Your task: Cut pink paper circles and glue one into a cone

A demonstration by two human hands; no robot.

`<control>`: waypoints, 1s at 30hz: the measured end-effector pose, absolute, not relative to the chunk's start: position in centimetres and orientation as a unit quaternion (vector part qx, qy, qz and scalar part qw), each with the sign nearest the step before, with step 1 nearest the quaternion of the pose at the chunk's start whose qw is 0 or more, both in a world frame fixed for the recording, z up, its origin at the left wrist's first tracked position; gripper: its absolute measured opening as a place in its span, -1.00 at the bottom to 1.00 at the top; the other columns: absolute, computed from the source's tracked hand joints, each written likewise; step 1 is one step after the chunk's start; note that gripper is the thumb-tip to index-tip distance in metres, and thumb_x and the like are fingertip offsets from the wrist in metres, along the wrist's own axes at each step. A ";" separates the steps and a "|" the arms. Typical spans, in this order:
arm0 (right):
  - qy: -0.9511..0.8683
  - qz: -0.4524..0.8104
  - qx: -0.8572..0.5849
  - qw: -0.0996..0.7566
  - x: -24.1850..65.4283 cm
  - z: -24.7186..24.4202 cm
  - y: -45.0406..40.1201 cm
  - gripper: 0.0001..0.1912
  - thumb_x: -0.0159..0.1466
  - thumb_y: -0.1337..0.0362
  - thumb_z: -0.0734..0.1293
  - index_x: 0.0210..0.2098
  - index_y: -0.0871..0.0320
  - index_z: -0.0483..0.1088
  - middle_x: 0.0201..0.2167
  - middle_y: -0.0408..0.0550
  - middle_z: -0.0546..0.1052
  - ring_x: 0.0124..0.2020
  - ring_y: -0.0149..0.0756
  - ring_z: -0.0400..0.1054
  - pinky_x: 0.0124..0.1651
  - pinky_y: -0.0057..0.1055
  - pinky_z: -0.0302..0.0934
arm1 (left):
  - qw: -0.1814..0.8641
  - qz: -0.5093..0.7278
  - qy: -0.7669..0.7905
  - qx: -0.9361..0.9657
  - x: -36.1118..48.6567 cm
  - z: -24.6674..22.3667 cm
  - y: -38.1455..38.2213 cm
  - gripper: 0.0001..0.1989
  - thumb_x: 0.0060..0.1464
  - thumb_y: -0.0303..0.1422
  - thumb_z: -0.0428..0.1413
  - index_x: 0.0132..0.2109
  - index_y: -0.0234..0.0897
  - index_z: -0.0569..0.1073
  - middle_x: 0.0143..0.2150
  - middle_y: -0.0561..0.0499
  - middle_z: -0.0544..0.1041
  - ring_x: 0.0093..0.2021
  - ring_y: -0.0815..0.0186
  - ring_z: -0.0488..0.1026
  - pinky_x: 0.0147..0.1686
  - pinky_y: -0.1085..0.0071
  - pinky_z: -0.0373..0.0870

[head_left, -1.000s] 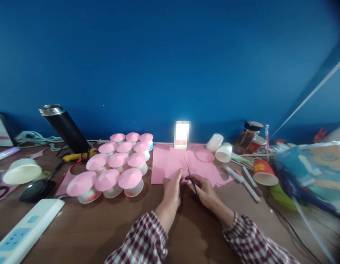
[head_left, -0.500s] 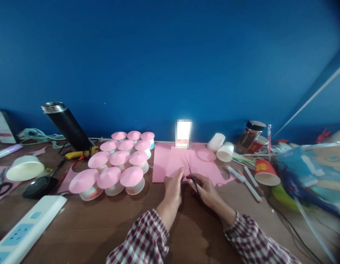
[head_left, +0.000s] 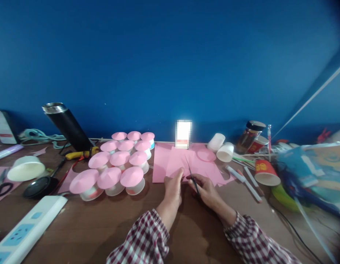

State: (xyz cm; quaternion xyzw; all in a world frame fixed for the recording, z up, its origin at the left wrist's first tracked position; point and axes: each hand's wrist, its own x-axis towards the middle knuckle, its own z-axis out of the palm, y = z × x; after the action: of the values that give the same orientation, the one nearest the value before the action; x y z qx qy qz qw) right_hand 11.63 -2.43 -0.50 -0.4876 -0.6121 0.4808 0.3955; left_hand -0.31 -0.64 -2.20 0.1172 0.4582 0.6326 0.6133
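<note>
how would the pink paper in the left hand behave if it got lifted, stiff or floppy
The pink paper looks thin, so it's probably light. Held near one edge by the left hand, its far end may sag a little. Similar-coloured cones hold their shape on cups, suggesting moderate stiffness.

A deep-blue wall (head_left: 131,66) rises along the far side of a brown tabletop (head_left: 90,231). Light falls unevenly across it, fading to dark at the upper right, while a thin white strip (head_left: 310,99) slants upward at right.
</note>
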 end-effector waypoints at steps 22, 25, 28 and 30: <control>-0.615 0.479 -0.484 0.398 11.6 -0.4 -2.4 -0.56 0.19 0.00 0.33 -0.14 0.25 0.42 -0.58 -0.19 0.34 -0.59 -0.44 0.19 -0.54 -0.51 0.13 | 0.609 0.635 0.462 0.110 -0.2 -1.6 -0.8 -0.63 -0.25 -0.27 0.35 -0.34 -0.35 0.38 -0.48 -0.02 0.48 -0.43 0.25 0.49 -0.46 0.36 0.42; -0.619 0.472 -0.489 0.393 11.6 -0.3 -2.4 -0.55 0.20 -0.02 0.31 -0.15 0.25 0.43 -0.60 -0.20 0.33 -0.60 -0.44 0.19 -0.54 -0.51 0.11 | 0.612 0.632 0.464 0.108 -0.2 -1.6 -0.7 -0.63 -0.23 -0.27 0.35 -0.33 -0.35 0.37 -0.48 -0.03 0.48 -0.45 0.26 0.49 -0.47 0.36 0.42; -0.618 0.470 -0.494 0.391 11.6 -0.3 -2.4 -0.53 0.19 -0.04 0.31 -0.15 0.25 0.43 -0.60 -0.20 0.34 -0.60 -0.44 0.19 -0.54 -0.50 0.13 | 0.611 0.627 0.470 0.109 -0.2 -1.7 -0.7 -0.63 -0.23 -0.27 0.34 -0.33 -0.35 0.37 -0.48 -0.02 0.48 -0.46 0.27 0.48 -0.49 0.36 0.42; -0.618 0.469 -0.497 0.388 11.6 -0.4 -2.4 -0.54 0.19 -0.03 0.31 -0.15 0.25 0.43 -0.59 -0.20 0.34 -0.61 -0.44 0.19 -0.54 -0.50 0.14 | 0.610 0.628 0.470 0.111 -0.2 -1.8 -0.6 -0.63 -0.23 -0.26 0.34 -0.34 -0.35 0.37 -0.47 -0.02 0.48 -0.47 0.27 0.48 -0.49 0.37 0.42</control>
State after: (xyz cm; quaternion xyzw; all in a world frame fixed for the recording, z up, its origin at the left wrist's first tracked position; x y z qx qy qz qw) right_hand 11.64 -2.44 -0.44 -0.4974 -0.6184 0.4685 0.3881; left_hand -0.20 -0.62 -1.82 0.1108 0.4699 0.6283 0.6101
